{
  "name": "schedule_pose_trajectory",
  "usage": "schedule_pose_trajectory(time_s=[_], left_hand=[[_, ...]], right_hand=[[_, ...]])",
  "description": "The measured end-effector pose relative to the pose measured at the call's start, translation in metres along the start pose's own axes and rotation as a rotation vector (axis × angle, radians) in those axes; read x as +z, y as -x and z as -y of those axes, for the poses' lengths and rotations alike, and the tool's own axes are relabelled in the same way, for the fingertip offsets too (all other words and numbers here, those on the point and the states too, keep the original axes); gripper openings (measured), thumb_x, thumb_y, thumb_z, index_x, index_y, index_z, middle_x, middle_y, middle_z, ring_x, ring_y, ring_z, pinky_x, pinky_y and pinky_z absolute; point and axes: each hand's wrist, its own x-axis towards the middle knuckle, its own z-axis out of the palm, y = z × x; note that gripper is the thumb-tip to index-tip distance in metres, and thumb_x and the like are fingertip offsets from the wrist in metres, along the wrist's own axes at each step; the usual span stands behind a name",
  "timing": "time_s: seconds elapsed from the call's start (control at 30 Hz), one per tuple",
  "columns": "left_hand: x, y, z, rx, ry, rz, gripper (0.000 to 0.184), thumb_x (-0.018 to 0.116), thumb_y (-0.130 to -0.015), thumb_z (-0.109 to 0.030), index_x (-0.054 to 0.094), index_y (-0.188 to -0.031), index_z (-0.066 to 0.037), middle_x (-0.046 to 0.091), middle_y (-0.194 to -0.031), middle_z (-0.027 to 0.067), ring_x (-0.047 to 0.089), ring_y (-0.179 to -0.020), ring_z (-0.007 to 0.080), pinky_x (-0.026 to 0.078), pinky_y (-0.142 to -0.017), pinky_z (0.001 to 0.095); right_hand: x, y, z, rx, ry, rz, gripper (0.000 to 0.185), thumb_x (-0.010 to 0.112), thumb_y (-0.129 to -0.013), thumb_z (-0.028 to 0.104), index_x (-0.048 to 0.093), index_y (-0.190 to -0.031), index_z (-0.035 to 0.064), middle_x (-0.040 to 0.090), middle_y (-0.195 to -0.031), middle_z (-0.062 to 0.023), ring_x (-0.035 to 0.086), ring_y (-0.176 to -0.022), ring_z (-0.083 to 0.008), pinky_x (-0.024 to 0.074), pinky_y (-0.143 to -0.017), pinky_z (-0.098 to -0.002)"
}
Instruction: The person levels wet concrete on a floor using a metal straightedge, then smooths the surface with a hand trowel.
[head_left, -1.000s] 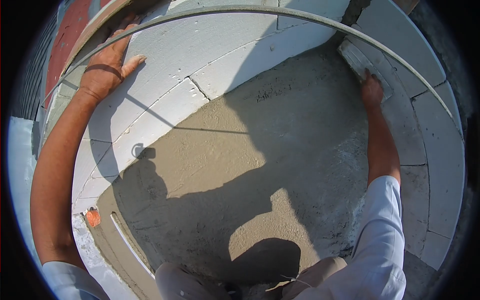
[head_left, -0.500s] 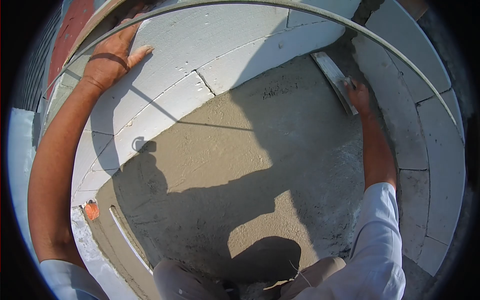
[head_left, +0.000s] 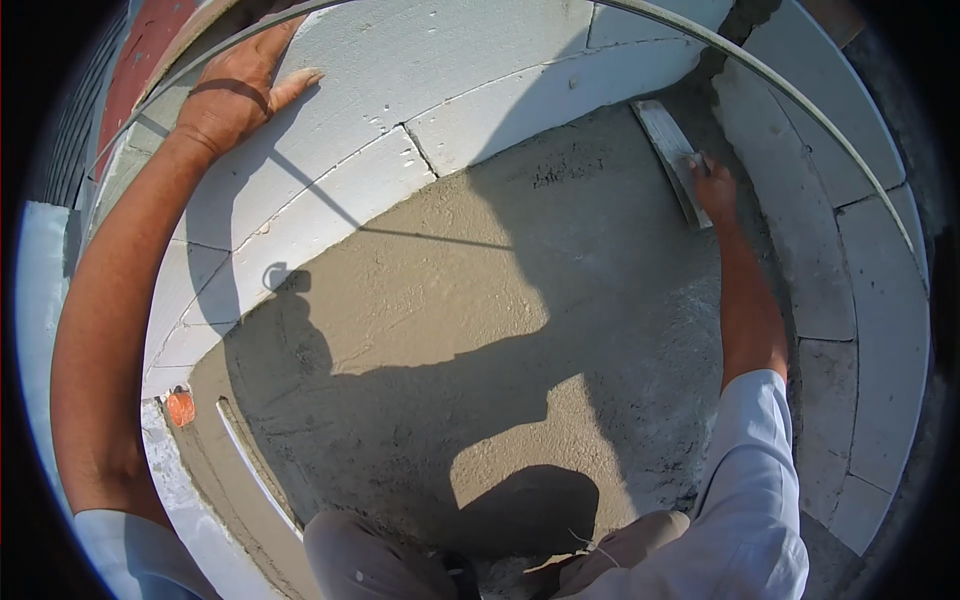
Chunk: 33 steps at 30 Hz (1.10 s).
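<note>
My right hand (head_left: 714,190) grips the handle of a flat plastering trowel (head_left: 668,155). The long blade rests on the grey wet mortar floor (head_left: 430,270) near the far right corner, close to the block wall. My left hand (head_left: 240,95) lies against the upper part of the white block wall (head_left: 350,90), thumb spread away from the fingers. Its fingertips are partly hidden behind the curved rim at the top of the view. The mortar surface looks smooth in places and pitted near the trowel.
White blocks (head_left: 825,230) form a wall on the right. At lower left lie an orange piece (head_left: 180,408) and a thin white strip (head_left: 258,470) set along the mortar edge. A curved rod (head_left: 740,65) crosses the top. My knees (head_left: 370,555) are at the bottom.
The view has shifted slightly, so the walls and left hand sit a little differently. The trowel stays in almost the same place in the far right corner, still in my right hand.
</note>
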Motion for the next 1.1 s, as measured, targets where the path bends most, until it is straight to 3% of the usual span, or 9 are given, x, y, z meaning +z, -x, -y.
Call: schedule_pose_trajectory(time_s=[0.1, 0.2, 0.3, 0.6, 0.77, 0.87, 0.9, 1.1], left_hand=[[-0.003, 0.002, -0.001, -0.004, 0.005, 0.017, 0.076, 0.066, -0.094, -0.062, 0.046, -0.156, -0.021, 0.062, -0.143, 0.0189, 0.063, -0.128, 0.0374, 0.051, -0.110, 0.0465], [-0.005, 0.002, 0.000, -0.001, 0.011, 0.032, 0.076, 0.065, -0.094, -0.062, 0.045, -0.156, -0.021, 0.062, -0.143, 0.0190, 0.063, -0.128, 0.0374, 0.051, -0.110, 0.0464], [-0.005, 0.002, 0.000, 0.001, 0.021, 0.037, 0.076, 0.065, -0.095, -0.062, 0.045, -0.156, -0.021, 0.062, -0.143, 0.0191, 0.063, -0.128, 0.0374, 0.051, -0.110, 0.0464], [-0.004, 0.001, 0.004, 0.004, 0.027, 0.038, 0.075, 0.064, -0.095, -0.061, 0.045, -0.156, -0.022, 0.062, -0.143, 0.0193, 0.063, -0.129, 0.0373, 0.051, -0.111, 0.0463], [0.001, -0.003, 0.007, 0.019, 0.002, 0.014, 0.075, 0.064, -0.096, -0.061, 0.045, -0.156, -0.022, 0.062, -0.143, 0.0194, 0.063, -0.129, 0.0372, 0.051, -0.111, 0.0462], [-0.005, -0.001, -0.014, -0.012, -0.029, -0.047, 0.075, 0.063, -0.095, -0.063, 0.044, -0.157, -0.024, 0.060, -0.147, 0.0166, 0.061, -0.131, 0.0353, 0.050, -0.112, 0.0452], [-0.008, -0.001, -0.016, -0.024, -0.044, -0.054, 0.076, 0.062, -0.095, -0.064, 0.044, -0.157, -0.025, 0.059, -0.148, 0.0152, 0.061, -0.133, 0.0342, 0.050, -0.113, 0.0447], [-0.001, -0.005, -0.004, -0.020, -0.052, -0.002, 0.075, 0.062, -0.095, -0.063, 0.044, -0.157, -0.026, 0.058, -0.150, 0.0139, 0.059, -0.134, 0.0343, 0.048, -0.115, 0.0428]], right_hand=[[0.020, 0.041, 0.032, -0.031, -0.123, 0.102, 0.050, 0.068, -0.099, 0.026, 0.061, -0.138, -0.0044, 0.067, -0.127, -0.0325, 0.064, -0.121, -0.0479, 0.0513, -0.101, -0.0466], [0.019, 0.072, 0.082, 0.025, -0.130, 0.182, 0.049, 0.069, -0.100, 0.026, 0.062, -0.137, -0.0054, 0.068, -0.128, -0.0307, 0.066, -0.121, -0.0421, 0.0504, -0.102, -0.0420], [0.024, 0.087, 0.102, 0.022, -0.185, 0.232, 0.049, 0.067, -0.099, 0.025, 0.061, -0.139, -0.0030, 0.067, -0.129, -0.0311, 0.063, -0.123, -0.0470, 0.0515, -0.102, -0.0460], [0.026, 0.132, 0.169, 0.014, -0.204, 0.363, 0.049, 0.066, -0.100, 0.024, 0.059, -0.140, -0.0030, 0.067, -0.128, -0.0311, 0.064, -0.122, -0.0460, 0.0520, -0.102, -0.0479], [0.021, 0.177, 0.210, -0.131, -0.220, 0.399, 0.048, 0.070, -0.096, 0.021, 0.062, -0.140, 0.0034, 0.069, -0.123, -0.0274, 0.065, -0.116, -0.0472, 0.0529, -0.099, -0.0505], [0.003, 0.183, 0.200, -0.028, -0.088, 0.274, 0.046, 0.071, -0.095, 0.018, 0.063, -0.139, 0.0062, 0.070, -0.116, -0.0245, 0.067, -0.108, -0.0456, 0.0541, -0.094, -0.0513], [-0.002, 0.181, 0.180, -0.015, -0.061, 0.198, 0.045, 0.071, -0.095, 0.015, 0.063, -0.138, 0.0056, 0.069, -0.110, -0.0239, 0.068, -0.104, -0.0439, 0.0550, -0.091, -0.0510], [-0.070, 0.175, 0.008, 0.172, 0.117, -0.108, 0.045, 0.074, -0.092, 0.017, 0.066, -0.133, -0.0018, 0.070, -0.120, -0.0295, 0.069, -0.111, -0.0453, 0.0546, -0.096, -0.0492]])
